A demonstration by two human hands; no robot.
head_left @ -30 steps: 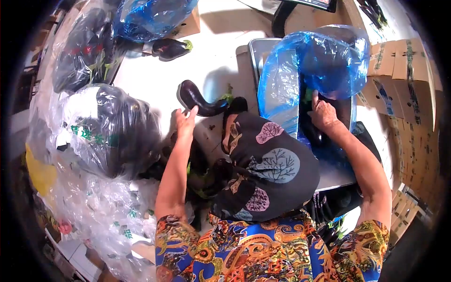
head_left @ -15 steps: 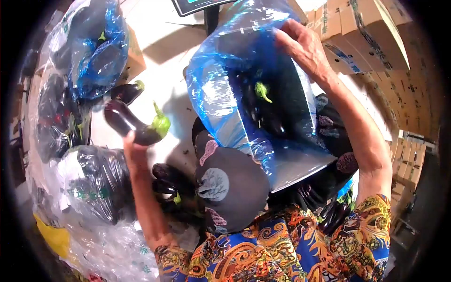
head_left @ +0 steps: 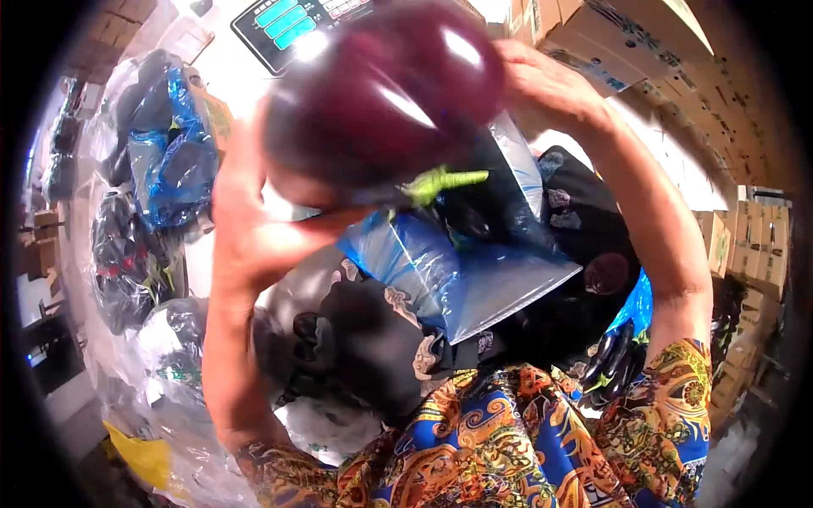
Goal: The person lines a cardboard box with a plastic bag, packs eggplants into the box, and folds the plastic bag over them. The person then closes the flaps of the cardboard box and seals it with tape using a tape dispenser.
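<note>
The step in hand appears to be looking over a single eggplant [head_left: 381, 93], held up close to the head camera and above the open mouth of a blue bag [head_left: 381, 250]. The left hand [head_left: 275, 241] has it in its grasp, thumb lying along the underside and the rest of the hand wrapped round the near end. The right hand [head_left: 546, 85] comes in from the other side, its fingertips hidden behind the fruit, so whether it presses on the eggplant or grips the bag's edge cannot be told. From this pose, any next move calls for a firm hold on slick, rounded skin and a clear path past the loose film.

The eggplant is deep purple, nearly black at its left end and reddish where the light falls, with glossy white streaks across it. It is blurred, and a bright green stem [head_left: 445, 180] shows at its lower edge; it may be this eggplant's own or that of one lying below. Dark eggplants [head_left: 470, 216] lie in the bag underneath. A display panel [head_left: 288, 30] with lit windows stands beyond, a second bundle of blue film [head_left: 174, 169] sits off to the left, and stacked cartons [head_left: 749, 245] line the right.
</note>
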